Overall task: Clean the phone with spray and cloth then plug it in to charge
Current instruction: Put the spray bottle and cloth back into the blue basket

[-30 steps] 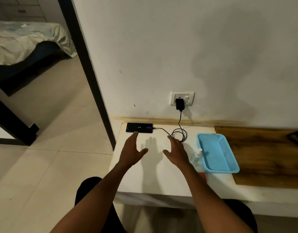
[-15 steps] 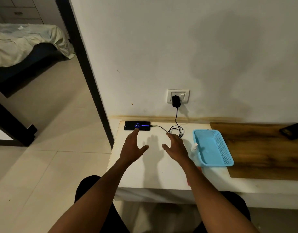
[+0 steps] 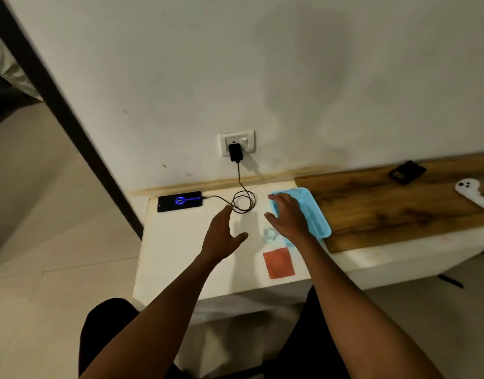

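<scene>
Reaching over a smooth white table (image 3: 180, 242), both hands hold nothing: the left hand (image 3: 221, 236) with fingers straight, the right hand (image 3: 288, 217) spread above a blue mesh basket (image 3: 321, 222). Nearer lies a flat orange cloth (image 3: 278, 263). Farther back, a slim black phone (image 3: 180, 201) lies lengthwise along the wall, its cable (image 3: 242, 203) plugged in.

Right hand (image 3: 288, 218) hides basket's (image 3: 318, 220) left part; bottle (image 3: 270, 235) blurred.
</scene>
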